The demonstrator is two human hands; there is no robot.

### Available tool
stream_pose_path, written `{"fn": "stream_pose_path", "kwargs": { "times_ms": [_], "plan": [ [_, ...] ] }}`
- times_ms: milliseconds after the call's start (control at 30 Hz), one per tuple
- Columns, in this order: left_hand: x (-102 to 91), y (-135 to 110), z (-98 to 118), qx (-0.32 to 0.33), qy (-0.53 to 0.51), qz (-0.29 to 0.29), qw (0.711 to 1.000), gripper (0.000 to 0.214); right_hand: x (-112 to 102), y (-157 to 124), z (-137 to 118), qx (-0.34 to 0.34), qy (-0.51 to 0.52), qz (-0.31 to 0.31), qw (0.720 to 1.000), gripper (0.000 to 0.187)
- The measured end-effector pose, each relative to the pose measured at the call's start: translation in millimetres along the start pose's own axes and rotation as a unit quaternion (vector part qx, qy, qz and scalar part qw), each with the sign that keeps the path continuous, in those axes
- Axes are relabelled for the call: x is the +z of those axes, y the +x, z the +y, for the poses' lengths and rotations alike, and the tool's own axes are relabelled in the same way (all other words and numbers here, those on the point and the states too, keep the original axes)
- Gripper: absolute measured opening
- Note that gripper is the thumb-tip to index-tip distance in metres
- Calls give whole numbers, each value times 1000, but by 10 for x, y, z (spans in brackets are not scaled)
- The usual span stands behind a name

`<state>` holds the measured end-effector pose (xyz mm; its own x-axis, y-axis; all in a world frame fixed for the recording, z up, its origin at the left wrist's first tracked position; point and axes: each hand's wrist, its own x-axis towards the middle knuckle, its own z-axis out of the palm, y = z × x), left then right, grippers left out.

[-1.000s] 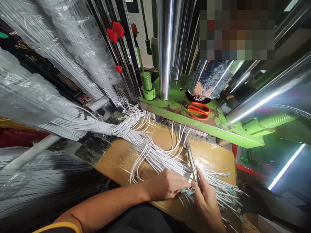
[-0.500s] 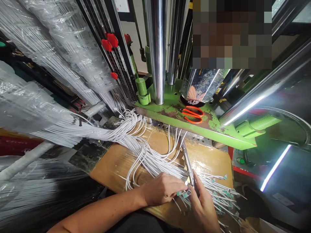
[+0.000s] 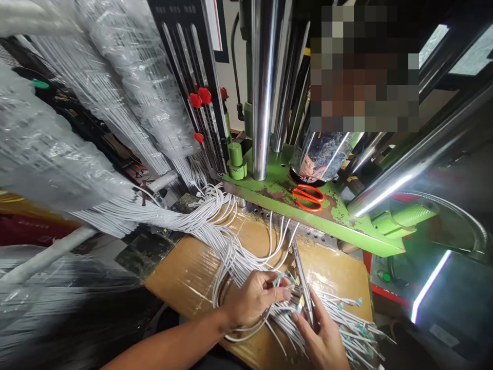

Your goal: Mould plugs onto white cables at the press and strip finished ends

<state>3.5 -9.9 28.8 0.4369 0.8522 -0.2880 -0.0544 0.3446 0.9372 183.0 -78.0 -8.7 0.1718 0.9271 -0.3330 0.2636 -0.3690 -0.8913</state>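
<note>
Metal bar (image 3: 302, 273) within right grip (image 3: 324, 336)

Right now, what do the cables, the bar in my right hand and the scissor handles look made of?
The cables seem jacketed in plastic or rubber: smooth, white, bending in loops. The bar looks like smooth metal, grey with bright glints; which metal, I can't tell. The scissor handles are probably plastic or plastic-coated: smooth, evenly bright orange.

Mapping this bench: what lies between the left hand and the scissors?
From the left hand to the scissors, the head view shows white cables, a perforated strip, and parts of a metal bar and the green plate.
</note>
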Motion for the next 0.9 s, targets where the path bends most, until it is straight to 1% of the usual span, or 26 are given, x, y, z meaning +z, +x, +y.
{"fn": "stream_pose_path", "kwargs": {
  "times_ms": [33, 67, 100, 133, 200, 267, 300, 333, 400, 467, 500, 633, 767, 900],
  "plan": [
    [-11, 11, 24, -18, -58, -1, 998, 34, 8, 6, 21, 5, 0, 11, 1000, 90],
    [-25, 26, 37, -26, -94, 1, 995, 38, 18, 13, 39, 9, -2, 19, 1000, 89],
    [-39, 43, 43, -27, -106, 5, 994, 39, 27, 21, 54, 13, -5, 28, 1000, 89],
    [-53, 60, 46, -24, -97, 6, 995, 38, 37, 27, 66, 14, -6, 36, 999, 90],
    [-76, 88, 47, -1, -26, -4, 1000, 31, 52, 37, 81, 13, -1, 46, 999, 91],
    [-97, 113, 44, 58, 103, -20, 993, 26, 62, 42, 90, 10, 15, 52, 998, 90],
    [-109, 129, 36, 99, 172, -31, 980, 25, 66, 44, 93, 10, 24, 55, 998, 89],
    [-123, 149, 22, 144, 234, -44, 960, 24, 70, 44, 97, 12, 31, 58, 998, 88],
    [-151, 201, -25, 224, 323, -84, 916, 23, 75, 43, 103, 16, 38, 64, 997, 87],
    [-177, 265, -87, 265, 365, -121, 884, 31, 79, 43, 109, 18, 42, 68, 997, 88],
    [-186, 297, -118, 274, 374, -131, 876, 35, 81, 43, 113, 18, 48, 67, 996, 89],
    [-195, 386, -200, 275, 385, -129, 871, 41, 84, 51, 162, 15, 61, 62, 996, 93],
    [-180, 401, -225, 279, 391, -113, 870, 38, 73, 83, 273, 13, 59, 67, 996, 98],
    [-167, 393, -250, 284, 371, -93, 879, 34, 53, 121, 345, 26, 48, 69, 996, 108]
  ]
}}
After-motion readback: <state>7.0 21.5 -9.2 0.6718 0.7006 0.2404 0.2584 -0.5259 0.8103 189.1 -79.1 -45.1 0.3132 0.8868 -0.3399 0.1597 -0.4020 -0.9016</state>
